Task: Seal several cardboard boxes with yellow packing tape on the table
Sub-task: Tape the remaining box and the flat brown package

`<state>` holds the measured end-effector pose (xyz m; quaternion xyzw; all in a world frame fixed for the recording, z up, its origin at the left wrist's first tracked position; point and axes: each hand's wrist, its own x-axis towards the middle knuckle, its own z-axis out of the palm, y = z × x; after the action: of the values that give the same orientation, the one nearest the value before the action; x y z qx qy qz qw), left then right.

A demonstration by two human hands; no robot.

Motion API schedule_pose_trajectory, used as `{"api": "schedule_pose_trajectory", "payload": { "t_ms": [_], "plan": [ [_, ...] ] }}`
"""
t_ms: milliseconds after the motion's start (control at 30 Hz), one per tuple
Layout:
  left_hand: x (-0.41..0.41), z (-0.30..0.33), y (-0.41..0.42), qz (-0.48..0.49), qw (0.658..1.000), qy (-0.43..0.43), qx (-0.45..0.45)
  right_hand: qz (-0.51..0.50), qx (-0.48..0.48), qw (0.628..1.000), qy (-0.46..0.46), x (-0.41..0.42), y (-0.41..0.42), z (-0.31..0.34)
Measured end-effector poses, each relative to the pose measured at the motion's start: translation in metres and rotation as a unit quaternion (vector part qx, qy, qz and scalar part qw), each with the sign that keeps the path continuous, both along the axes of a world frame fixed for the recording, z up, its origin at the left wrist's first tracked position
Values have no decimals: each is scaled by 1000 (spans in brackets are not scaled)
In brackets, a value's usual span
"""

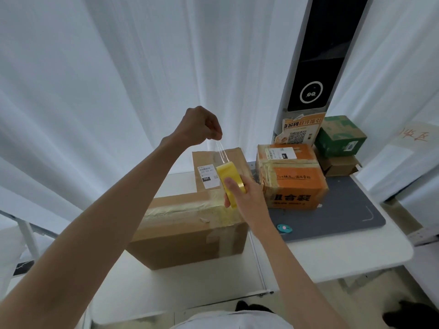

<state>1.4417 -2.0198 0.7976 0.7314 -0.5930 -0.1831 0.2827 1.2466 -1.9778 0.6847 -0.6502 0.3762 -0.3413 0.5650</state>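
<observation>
A large brown cardboard box (190,233) lies on the white table (213,288), its top seam covered with yellowish tape. My right hand (247,198) grips a yellow tape roll (229,180) just above the box's far right corner. My left hand (202,125) is raised higher and pinches the free end of a thin tape strip (222,150) pulled up from the roll. Behind stands a flatter brown box (225,160) with a white label.
An orange and brown box (292,179) sits on a grey mat (344,210) at right, with a small teal cutter (283,227) on the mat's front. A green box (339,136) rests on another brown box by a tall kiosk pillar (316,67). White curtains hang behind.
</observation>
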Motion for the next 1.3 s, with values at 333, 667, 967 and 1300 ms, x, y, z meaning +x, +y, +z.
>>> {"api": "schedule_pose_trajectory", "payload": {
  "t_ms": [333, 667, 967, 1300],
  "plan": [
    [-16, -1, 5, -59, 998, 15, -12, -102, 125, 986, 46, -28, 53, -1],
    [-18, -91, 18, -69, 993, 25, 89, -56, 302, 948, 82, -48, 86, -59],
    [-5, -139, 29, -67, 990, 43, 118, -27, 310, 937, 155, -37, 98, -85],
    [-2, -157, 20, -54, 988, 51, 133, -31, 294, 940, 172, -35, 97, -86]
  ]
}}
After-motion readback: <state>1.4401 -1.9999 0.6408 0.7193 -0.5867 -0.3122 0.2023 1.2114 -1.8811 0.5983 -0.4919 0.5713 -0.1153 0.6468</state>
